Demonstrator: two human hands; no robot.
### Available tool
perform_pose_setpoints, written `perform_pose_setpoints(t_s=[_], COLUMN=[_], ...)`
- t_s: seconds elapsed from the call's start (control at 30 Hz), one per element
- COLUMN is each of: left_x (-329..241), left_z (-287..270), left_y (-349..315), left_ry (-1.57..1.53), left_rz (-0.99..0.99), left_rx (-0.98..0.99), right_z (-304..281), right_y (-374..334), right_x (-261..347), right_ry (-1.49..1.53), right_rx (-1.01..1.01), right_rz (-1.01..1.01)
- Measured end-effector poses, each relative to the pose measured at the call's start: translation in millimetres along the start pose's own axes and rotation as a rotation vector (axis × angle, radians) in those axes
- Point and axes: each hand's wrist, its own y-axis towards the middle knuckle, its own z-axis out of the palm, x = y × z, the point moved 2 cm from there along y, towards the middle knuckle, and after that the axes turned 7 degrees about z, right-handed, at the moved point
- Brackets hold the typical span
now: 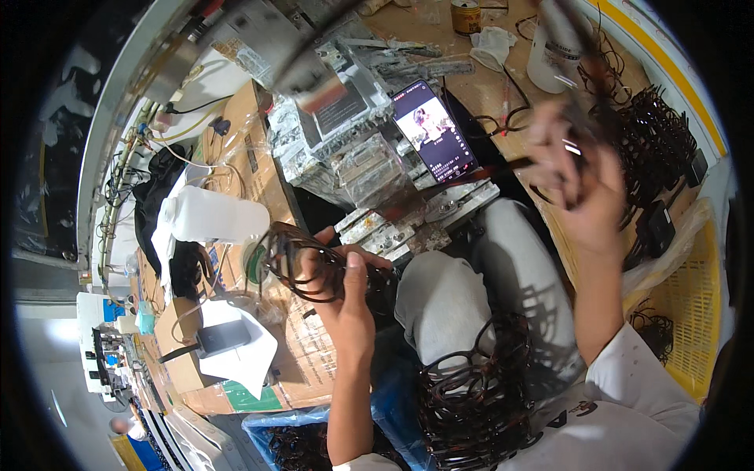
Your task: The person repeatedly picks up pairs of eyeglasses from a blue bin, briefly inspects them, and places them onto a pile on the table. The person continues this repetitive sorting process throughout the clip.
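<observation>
- A loose bundle of dark brown, glossy plastic eyeglass frames [292,265] is held at the left, above a brown cardboard sheet [302,357] and beside a white plastic jug [220,216].
- The left hand [350,304] is curled around the near side of this bundle, with the thumb raised along it.
- The right hand [581,169] is lifted over the wooden bench at the right and is blurred by motion; a dark, shiny item [577,147] is seen at its fingers, but whether it is gripped cannot be told.
- A grey-spattered metal fixture [440,210] is noted between the hands; no frame is clearly seen seated in it.
- Progress is judged to be partway: a large heap of dark frames [471,404] is carried on the lap, and a further tangled pile of frames [648,133] is stacked on the bench at the right.
- More frames are contained in the blue plastic-lined container [263,420] and the yellow plastic basket [695,314].
- Which lots are finished and which are left cannot be established.
</observation>
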Motion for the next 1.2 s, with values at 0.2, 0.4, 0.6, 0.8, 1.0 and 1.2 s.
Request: perform_pose_setpoints(t_s=[0.2,0.4,0.6,0.8,1.0,1.2], left_x=[6.8,0.9,-15.1,-42.6,-44.7,-38.2], left_z=[12.6,-2.5,-11.7,8.1,37.1,14.7], left_y=[-11.6,-7.9,7.2,6.2,-14.2,-9.0], left_ry=[-0.187,-0.355,-0.726,-0.860,0.053,-0.071], left_rz=[-0.076,-0.053,-0.004,0.016,0.383,0.144], left_rx=[-0.063,-0.215,-0.093,0.098,0.051,0.077], right_z=[67.7,73.2,59.0,45.2,36.6,-20.5], right_y=[37.0,40.0,26.2,-25.9,-64.7,-93.2], right_x=[-72.7,-95.0,-93.1,-45.8,-47.5,-5.2], right_ry=[0.010,-0.051,0.129,-0.640,-0.663,-0.638], right_rx=[0.238,0.167,0.206,0.223,0.287,0.697], right_rz=[0.078,0.016,0.029,-0.604,-0.415,0.085])
